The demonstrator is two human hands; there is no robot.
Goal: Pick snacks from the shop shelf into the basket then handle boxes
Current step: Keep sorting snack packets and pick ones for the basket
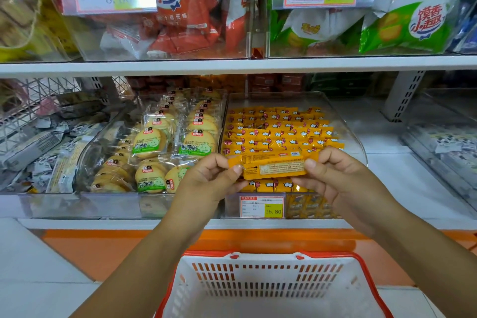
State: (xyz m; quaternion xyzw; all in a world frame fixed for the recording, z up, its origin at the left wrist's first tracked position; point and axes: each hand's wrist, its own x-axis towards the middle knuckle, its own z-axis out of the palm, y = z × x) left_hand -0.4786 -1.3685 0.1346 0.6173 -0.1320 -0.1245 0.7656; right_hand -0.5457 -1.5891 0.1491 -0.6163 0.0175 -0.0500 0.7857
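Item: orange snack packet (271, 166), held level over its clear bin (346, 121), above the basket (268, 284). We pinch its ends with left hand (214, 178) and right hand (333, 175), printed back toward us, seemingly to read it before dropping it in.

Your snack bar (273, 168) wears a glossy orange plastic wrapper; the bin (346, 121) before you is clear, smooth plastic, your basket (258, 262) matt white plastic, its rim shiny red
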